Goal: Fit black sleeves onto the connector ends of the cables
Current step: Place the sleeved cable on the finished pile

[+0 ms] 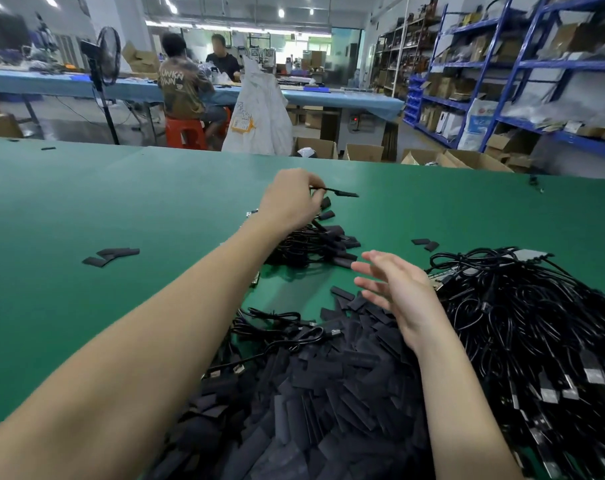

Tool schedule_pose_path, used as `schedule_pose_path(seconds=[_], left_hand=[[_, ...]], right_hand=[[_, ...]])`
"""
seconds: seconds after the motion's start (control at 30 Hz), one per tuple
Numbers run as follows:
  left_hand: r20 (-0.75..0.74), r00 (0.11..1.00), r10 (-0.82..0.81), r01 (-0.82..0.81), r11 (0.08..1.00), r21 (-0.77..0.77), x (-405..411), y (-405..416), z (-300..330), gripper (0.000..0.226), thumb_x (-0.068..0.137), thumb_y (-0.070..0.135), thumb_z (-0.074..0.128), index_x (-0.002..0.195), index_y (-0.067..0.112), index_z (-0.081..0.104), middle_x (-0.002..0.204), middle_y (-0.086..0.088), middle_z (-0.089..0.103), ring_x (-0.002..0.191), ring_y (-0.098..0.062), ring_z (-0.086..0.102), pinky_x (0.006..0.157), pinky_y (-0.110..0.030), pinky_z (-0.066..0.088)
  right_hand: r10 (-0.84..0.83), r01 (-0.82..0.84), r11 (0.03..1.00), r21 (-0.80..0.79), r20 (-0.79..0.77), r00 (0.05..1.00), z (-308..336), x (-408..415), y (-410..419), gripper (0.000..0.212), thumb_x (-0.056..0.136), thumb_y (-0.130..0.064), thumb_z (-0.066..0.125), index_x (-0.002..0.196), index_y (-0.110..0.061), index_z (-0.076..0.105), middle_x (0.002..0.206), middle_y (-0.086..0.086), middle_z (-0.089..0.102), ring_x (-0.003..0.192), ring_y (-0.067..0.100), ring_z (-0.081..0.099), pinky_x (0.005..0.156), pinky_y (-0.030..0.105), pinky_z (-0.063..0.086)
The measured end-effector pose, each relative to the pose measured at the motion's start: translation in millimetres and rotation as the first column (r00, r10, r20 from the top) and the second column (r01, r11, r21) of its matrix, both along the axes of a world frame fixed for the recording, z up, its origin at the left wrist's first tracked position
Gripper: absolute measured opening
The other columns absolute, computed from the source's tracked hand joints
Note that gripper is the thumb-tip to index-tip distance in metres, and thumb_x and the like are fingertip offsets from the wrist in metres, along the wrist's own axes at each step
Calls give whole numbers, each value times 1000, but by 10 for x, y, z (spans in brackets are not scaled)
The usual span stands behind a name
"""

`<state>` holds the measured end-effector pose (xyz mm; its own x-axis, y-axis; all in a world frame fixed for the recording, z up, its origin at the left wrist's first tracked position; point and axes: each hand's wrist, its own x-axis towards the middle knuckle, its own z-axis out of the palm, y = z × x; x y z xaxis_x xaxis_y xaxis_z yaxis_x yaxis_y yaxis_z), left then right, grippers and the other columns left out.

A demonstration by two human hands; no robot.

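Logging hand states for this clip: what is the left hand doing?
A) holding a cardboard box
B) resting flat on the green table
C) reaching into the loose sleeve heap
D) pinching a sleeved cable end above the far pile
D: the left hand pinches a thin cable with a black sleeve on its end, above the far pile.

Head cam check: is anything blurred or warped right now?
Head view: right hand is motion-blurred, sleeve pile soft; left hand and its cable sharper; wide-angle bends the shelving and table edge.
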<state>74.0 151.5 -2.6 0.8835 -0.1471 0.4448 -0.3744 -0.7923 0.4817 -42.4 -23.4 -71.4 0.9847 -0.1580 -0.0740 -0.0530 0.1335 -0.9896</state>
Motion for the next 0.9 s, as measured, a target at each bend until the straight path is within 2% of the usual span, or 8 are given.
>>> schedule_pose_path(seconds=[0.13, 0.23, 0.4, 0.53, 0.67, 0.77, 0.83, 0.9], left_hand=[[-57, 998, -10, 29, 936, 351, 290, 129, -190, 34, 99, 28, 59, 133, 24, 65, 127, -9, 64, 124, -31, 54, 104, -46, 42], [-117, 993, 27, 28, 897, 441, 295, 218, -368, 50, 97, 39, 61, 145, 29, 51, 143, -9, 52, 135, -31, 45, 110, -50, 35], [-77, 996, -41, 49, 993, 108, -52, 285, -532, 34, 93, 35, 66, 125, 24, 65, 125, -7, 62, 121, -27, 55, 105, -43, 44], [-72, 994, -77, 64, 984, -166, -525, 359, -674, 15, 91, 26, 69, 105, 24, 72, 105, 4, 71, 99, -15, 63, 94, -30, 48], [-89, 995, -37, 8, 954, -301, -801, 439, -826, 8, 91, 24, 70, 98, 27, 73, 96, 15, 71, 92, -6, 64, 87, -21, 46], [-108, 994, 9, -41, 954, -296, -831, 511, -886, 9, 91, 21, 70, 96, 28, 73, 95, 15, 71, 90, -5, 62, 88, -21, 46], [-120, 990, 75, -106, 954, -279, -817, 577, -899, 9, 90, 22, 69, 96, 27, 73, 97, 10, 72, 92, -10, 62, 89, -26, 47], [-142, 980, 138, -175, 939, -297, -799, 634, -904, 7, 89, 24, 69, 94, 28, 73, 97, 10, 72, 91, -9, 63, 84, -24, 45]], right_hand=[[27, -29, 990, -137, -16, 1000, -46, -2, -33, 14, 100, -28, 61, 104, -22, 73, 95, -8, 79, 84, 9, 73, 66, 18, 54], [52, -54, 978, -204, -14, 999, -52, 2, -39, 12, 99, -30, 62, 102, -24, 73, 94, -10, 79, 82, 7, 73, 63, 16, 51], [78, -79, 963, -256, -15, 997, -49, 14, -10, 11, 98, -30, 65, 100, -24, 73, 92, -9, 79, 78, 7, 70, 67, 20, 48], [132, -113, 921, -374, 26, 991, -37, -8, 26, 9, 95, -29, 69, 95, -23, 75, 86, -10, 79, 74, 3, 69, 64, 14, 48], [237, -162, 738, -655, 28, 971, -46, -7, 163, 5, 86, -35, 76, 82, -32, 79, 78, -19, 75, 71, -7, 65, 69, 10, 48], [330, -172, 557, -813, 27, 944, -75, -5, 423, 12, 86, -37, 73, 97, -35, 77, 86, -26, 72, 71, -16, 56, 69, 3, 38], [388, -197, 420, -886, -21, 921, -130, -18, 609, 28, 89, -40, 70, 116, -34, 73, 106, -21, 73, 83, -10, 56, 85, 15, 45], [378, -197, 351, -916, -54, 924, -186, -46, 742, 31, 90, -38, 68, 121, -35, 72, 113, -14, 73, 103, 8, 62, 97, 29, 50]])
